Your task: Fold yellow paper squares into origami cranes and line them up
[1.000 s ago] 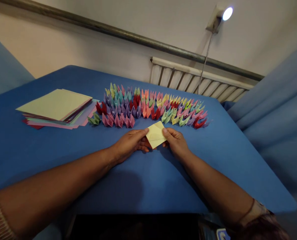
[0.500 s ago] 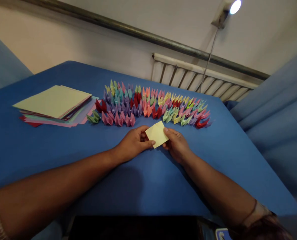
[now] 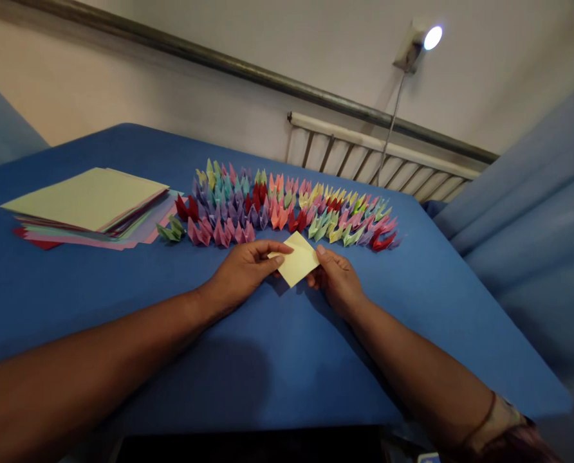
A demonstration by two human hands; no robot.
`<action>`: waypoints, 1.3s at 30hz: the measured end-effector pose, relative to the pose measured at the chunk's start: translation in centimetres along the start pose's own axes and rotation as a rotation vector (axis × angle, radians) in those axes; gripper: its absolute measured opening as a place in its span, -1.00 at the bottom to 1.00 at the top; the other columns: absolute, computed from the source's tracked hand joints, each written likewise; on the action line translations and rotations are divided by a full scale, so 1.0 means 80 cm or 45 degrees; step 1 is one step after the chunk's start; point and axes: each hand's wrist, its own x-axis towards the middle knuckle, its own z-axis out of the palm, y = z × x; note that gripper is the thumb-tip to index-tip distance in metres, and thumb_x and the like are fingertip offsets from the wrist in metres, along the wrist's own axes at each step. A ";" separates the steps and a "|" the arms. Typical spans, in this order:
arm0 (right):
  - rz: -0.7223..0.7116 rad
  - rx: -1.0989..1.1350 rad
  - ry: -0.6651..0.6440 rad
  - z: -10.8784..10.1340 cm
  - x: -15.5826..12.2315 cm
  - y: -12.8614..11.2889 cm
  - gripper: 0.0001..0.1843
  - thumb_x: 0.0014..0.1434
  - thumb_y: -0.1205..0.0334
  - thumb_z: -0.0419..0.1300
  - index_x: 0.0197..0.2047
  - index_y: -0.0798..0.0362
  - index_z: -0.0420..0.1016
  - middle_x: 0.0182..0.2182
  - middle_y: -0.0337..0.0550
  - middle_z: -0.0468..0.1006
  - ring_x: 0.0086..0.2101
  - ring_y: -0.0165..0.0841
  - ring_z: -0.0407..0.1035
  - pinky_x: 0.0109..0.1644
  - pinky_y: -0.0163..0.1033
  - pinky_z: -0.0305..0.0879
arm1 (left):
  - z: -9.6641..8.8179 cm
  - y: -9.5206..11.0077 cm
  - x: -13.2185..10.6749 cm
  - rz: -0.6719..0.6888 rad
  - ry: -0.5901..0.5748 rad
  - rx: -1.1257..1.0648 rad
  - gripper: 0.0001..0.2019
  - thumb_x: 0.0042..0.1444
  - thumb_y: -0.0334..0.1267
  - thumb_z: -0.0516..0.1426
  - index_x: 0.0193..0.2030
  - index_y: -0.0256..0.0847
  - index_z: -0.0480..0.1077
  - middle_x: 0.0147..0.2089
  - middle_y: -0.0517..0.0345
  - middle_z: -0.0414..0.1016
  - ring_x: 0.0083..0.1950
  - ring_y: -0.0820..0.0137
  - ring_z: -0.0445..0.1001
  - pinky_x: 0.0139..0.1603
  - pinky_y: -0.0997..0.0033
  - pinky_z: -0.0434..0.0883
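Observation:
A small folded square of pale yellow paper (image 3: 296, 260) is held between both hands above the table, turned so its corners point up, down and sideways. My left hand (image 3: 248, 267) pinches its left corner, with thumb and index finger lying over the front. On the opposite side, my right hand (image 3: 339, 276) grips the right corner between thumb and fingers. Just beyond the hands stand rows of folded paper cranes (image 3: 280, 209) in pink, purple, red, green and yellow. A single green crane (image 3: 172, 229) sits at the near left end of the rows.
A stack of coloured paper sheets (image 3: 89, 199), pale yellow on top, lies at the left of the blue table (image 3: 123, 289). Behind are a radiator (image 3: 364, 141), a pipe (image 3: 248, 72) and a lit lamp (image 3: 432, 38). Blue curtain (image 3: 533, 206) hangs at the right.
The paper has turned slightly, so one corner now points more squarely down. My left hand has shifted its fingers further over its front. The whole view has moved a little.

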 end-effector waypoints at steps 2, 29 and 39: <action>-0.047 0.019 -0.028 -0.002 0.000 -0.001 -0.54 0.19 -0.20 0.13 -0.41 0.06 0.43 -0.63 -0.28 0.42 -0.61 -0.47 0.25 -0.52 -0.35 0.13 | -0.001 0.001 0.000 -0.002 0.027 -0.023 -0.72 -0.01 -0.24 0.26 -0.12 -0.24 0.50 -0.30 0.16 0.56 -0.31 0.42 0.47 -0.22 0.41 0.42; -0.215 -0.145 -0.113 -0.003 -0.004 -0.007 -0.69 0.16 -0.06 0.20 -0.35 0.03 0.47 -0.53 -0.24 0.48 -0.53 -0.43 0.33 -0.42 -0.28 0.20 | -0.007 -0.003 0.004 -0.118 -0.002 -0.266 -0.45 -0.05 -0.29 0.34 0.13 -0.26 0.40 -0.25 0.13 0.56 -0.37 0.50 0.45 -0.30 0.49 0.40; -0.245 -0.133 -0.090 -0.005 0.001 -0.002 -0.70 0.17 -0.05 0.19 -0.35 0.03 0.44 -0.58 -0.30 0.46 -0.56 -0.47 0.30 -0.44 -0.31 0.20 | -0.009 0.000 0.003 -0.259 -0.034 -0.404 -0.55 -0.01 -0.33 0.32 0.07 -0.21 0.45 -0.10 0.05 0.57 -0.22 0.45 0.51 -0.27 0.56 0.45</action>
